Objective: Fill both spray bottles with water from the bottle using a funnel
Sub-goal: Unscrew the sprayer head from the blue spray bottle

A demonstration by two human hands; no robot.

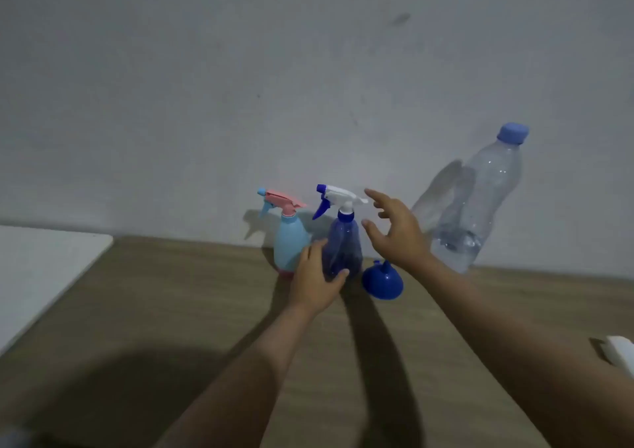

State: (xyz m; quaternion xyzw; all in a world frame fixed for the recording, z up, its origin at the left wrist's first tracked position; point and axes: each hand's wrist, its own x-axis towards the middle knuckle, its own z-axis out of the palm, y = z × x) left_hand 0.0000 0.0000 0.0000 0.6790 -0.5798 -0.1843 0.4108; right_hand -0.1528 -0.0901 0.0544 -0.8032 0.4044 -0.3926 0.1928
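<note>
A dark blue translucent spray bottle [344, 241] with a white and blue trigger head stands on the wooden table [171, 310] near the wall. My left hand [315, 286] grips its lower body. My right hand [394, 231] hovers open just right of the trigger head, fingers spread, not touching it. A light blue spray bottle [291, 241] with a pink trigger stands directly left of the dark one. A blue funnel [382, 281] lies mouth down to the right. A large clear water bottle [480, 204] with a blue cap stands at the right by the wall.
A white board or surface [37, 269] lies at the table's left edge. A small white object [621, 353] shows at the right edge. The grey wall [308, 87] rises right behind the bottles.
</note>
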